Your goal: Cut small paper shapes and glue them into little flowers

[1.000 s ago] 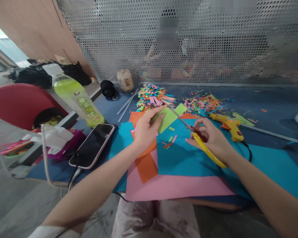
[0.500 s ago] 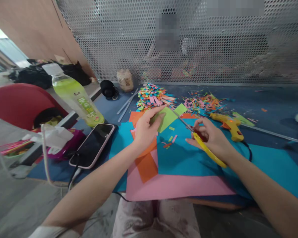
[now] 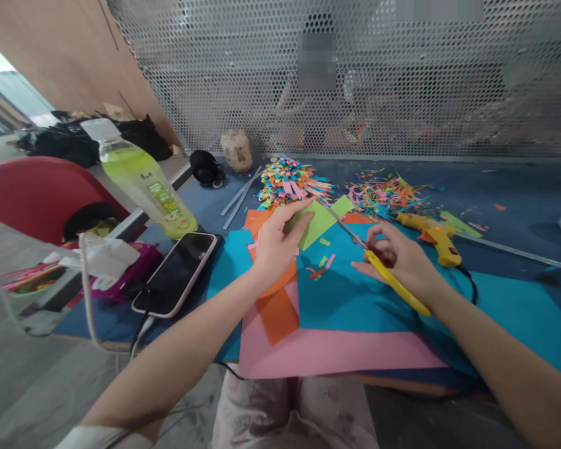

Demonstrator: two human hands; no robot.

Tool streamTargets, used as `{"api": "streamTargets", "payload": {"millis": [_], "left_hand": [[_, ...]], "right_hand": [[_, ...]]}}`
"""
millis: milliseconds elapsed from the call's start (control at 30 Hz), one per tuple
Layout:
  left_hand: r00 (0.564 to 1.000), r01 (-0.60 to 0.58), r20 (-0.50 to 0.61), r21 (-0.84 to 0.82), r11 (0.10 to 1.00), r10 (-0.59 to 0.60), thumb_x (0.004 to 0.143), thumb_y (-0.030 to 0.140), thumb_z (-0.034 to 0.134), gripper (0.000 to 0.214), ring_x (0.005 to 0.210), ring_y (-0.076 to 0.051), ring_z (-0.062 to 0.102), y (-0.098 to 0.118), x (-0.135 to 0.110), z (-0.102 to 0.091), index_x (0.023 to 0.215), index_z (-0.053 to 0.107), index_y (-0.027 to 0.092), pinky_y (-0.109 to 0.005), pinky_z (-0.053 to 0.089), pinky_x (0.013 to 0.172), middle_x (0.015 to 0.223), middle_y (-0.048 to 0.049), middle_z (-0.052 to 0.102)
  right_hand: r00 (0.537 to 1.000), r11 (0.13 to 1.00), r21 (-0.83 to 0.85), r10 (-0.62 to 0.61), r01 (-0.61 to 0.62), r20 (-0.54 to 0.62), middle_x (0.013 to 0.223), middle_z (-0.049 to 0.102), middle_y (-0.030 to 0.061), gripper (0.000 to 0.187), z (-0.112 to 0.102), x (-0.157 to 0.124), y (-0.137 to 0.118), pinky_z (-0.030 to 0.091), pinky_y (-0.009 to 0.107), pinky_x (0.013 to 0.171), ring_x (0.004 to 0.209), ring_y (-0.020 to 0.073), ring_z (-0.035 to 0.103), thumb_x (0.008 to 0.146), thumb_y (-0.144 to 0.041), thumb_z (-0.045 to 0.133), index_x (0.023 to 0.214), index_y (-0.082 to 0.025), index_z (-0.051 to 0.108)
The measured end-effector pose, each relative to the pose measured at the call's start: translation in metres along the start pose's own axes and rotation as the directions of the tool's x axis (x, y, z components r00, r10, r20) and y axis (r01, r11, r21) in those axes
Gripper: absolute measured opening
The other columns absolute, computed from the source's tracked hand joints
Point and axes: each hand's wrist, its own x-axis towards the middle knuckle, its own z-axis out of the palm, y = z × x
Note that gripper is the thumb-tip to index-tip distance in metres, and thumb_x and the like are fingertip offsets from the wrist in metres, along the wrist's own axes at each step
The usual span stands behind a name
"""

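The left hand (image 3: 273,246) pinches a light green paper piece (image 3: 318,224) by its left edge, thumb on top and fingers curled under, holding it just above the blue sheet (image 3: 355,299). The right hand (image 3: 404,262) grips the yellow handles of the scissors (image 3: 393,282), fingers folded around them, and the blades meet the green piece's right edge. A pink sheet (image 3: 331,352) and an orange sheet (image 3: 275,312) lie underneath. A phone (image 3: 175,274) and a drink bottle (image 3: 144,184) sit off to the left, a glue gun (image 3: 432,236) to the right, and a heap of coloured strips (image 3: 287,181) lies behind
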Motion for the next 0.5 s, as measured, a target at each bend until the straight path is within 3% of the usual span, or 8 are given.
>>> {"api": "streamTargets", "payload": {"millis": [500], "left_hand": [[1.000,0.004,-0.005,0.020,1.000,-0.003,0.083,0.029,0.054,0.027,0.083,-0.014,0.062,0.0000,0.0004,0.0004,0.108,0.063,0.024,-0.025,0.051,0.069,0.102,-0.0025,0.068]], "right_hand": [[1.000,0.998,-0.055,-0.014,0.014,-0.012,0.058,0.054,-0.0054,0.042,-0.0010,0.0002,-0.0005,0.033,0.024,0.048,0.049,0.0118,0.041,0.063,-0.040,0.072,0.086,-0.026,0.039]]}}
